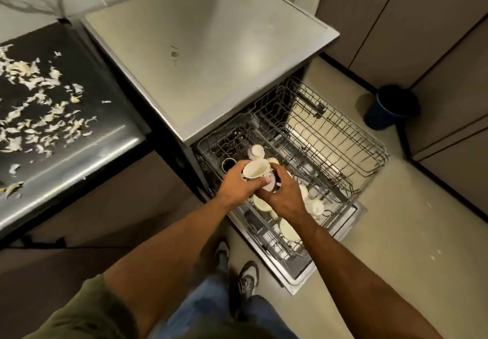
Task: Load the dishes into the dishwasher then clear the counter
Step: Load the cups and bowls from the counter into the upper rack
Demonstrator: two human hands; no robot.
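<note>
Mug (pixel 254 171) was over the pulled-out dishwasher rack (pixel 343 138), with the left hand (pixel 236 184) and the right hand (pixel 284 196) both curled tight round it. The hands hid its bottom and part of the cups (pixel 315 206) below.

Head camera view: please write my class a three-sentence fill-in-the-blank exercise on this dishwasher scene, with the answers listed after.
1. The left hand and right hand together hold a cream ____ above the pulled-out rack.
2. The small round bin is ____ in colour.
3. The pale peelings lie on the counter to the person's ____.

Missing words: mug; blue; left.
</note>
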